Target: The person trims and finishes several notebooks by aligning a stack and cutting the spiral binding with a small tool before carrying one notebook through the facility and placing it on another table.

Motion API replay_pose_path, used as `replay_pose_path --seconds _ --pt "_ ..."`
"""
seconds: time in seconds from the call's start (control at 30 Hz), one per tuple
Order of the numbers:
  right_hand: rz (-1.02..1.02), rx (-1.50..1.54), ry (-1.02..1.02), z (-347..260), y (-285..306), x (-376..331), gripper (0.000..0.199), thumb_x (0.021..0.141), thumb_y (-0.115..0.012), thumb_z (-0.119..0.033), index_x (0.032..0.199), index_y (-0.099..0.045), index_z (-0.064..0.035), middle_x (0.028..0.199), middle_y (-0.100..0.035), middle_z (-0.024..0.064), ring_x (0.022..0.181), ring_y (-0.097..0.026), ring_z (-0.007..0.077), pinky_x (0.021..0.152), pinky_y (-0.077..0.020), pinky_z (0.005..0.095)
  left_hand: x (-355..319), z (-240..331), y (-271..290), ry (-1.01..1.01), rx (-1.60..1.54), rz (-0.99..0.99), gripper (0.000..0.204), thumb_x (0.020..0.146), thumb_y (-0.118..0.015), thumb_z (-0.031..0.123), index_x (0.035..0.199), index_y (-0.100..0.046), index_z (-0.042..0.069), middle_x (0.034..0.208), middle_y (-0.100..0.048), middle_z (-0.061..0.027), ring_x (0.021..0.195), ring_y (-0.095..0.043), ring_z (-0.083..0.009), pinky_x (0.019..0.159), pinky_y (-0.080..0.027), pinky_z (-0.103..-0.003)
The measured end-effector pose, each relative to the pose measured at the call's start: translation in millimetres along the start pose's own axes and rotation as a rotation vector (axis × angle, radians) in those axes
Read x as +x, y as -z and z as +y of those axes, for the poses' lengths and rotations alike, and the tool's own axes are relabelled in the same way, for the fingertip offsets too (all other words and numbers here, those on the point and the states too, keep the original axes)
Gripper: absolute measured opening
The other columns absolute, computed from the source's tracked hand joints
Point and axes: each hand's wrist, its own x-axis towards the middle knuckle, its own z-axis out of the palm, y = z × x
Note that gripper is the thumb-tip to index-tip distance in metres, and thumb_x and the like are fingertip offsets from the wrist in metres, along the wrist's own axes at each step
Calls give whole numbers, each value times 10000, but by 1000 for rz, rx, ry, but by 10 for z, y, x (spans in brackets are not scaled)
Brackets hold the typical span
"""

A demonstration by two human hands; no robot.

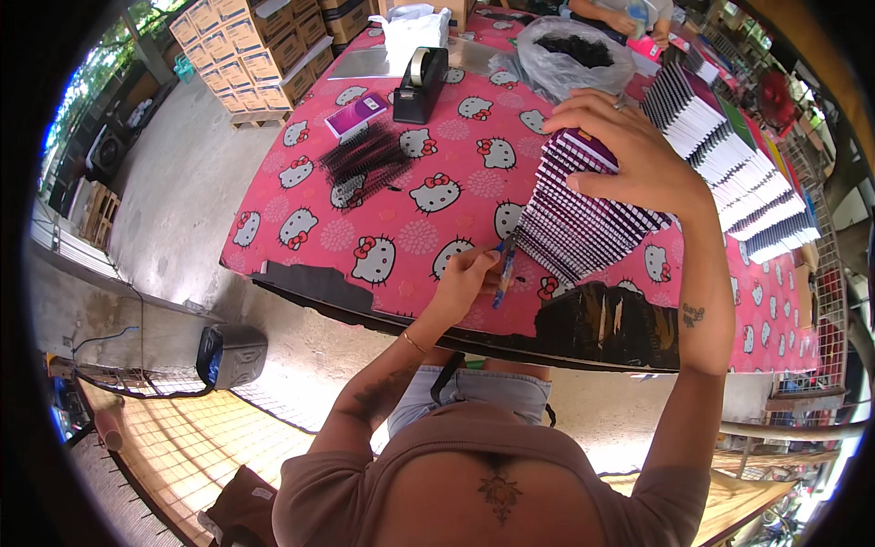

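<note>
A stack of spiral-bound notebooks (583,214) with purple covers lies fanned near the table's front edge, its black-and-white bound edges toward me. My right hand (629,155) curves over its far end, thumb on the near side and fingers around the top. My left hand (469,278) is closed round small blue-handled pliers (505,271), whose dark tip meets the stack's left edge. Further left lie a pile of loose black binding coils (365,162) and a small purple-covered booklet (355,116).
A black tape dispenser (421,87) stands behind the coils. Beyond the stack sits a clear plastic bag (538,64) of black coils. Tall notebook stacks (729,150) line the right side; another person's hand (622,23) shows at the far side. Cartons (246,55) stand on a pallet.
</note>
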Motion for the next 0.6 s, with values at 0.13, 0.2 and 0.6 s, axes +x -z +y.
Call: replay_pose_path --seconds 0.13,0.2,0.6 --pt "-7 13 -11 -9 12 -9 483 757 -673 -295 1200 -565 -135 1215 -536 42 1241 -456 253 1053 -296 438 20 -25 -6 54 -60 0 295 938 -541 215 1042 -604 -54 857 -664 -123 705 -660 -216 699 -556 -327" --pt "-5 14 -4 -18 8 3 482 757 -676 -292 1199 -566 -136 1211 -536 42 1238 -458 252 1051 -297 438 56 -74 8 1 12 17 285 942 -528 213 1015 -600 -53 858 -663 -124 704 -662 -216 692 -557 -323" --pt "-26 9 -3 4 18 -4 495 746 -702 -281 1199 -568 -133 1230 -535 46 1263 -437 262 1047 -301 434 -7 27 17 94 -169 5 288 928 -520 180 1064 -554 -72 879 -650 -152 688 -665 -254 624 -565 -385"
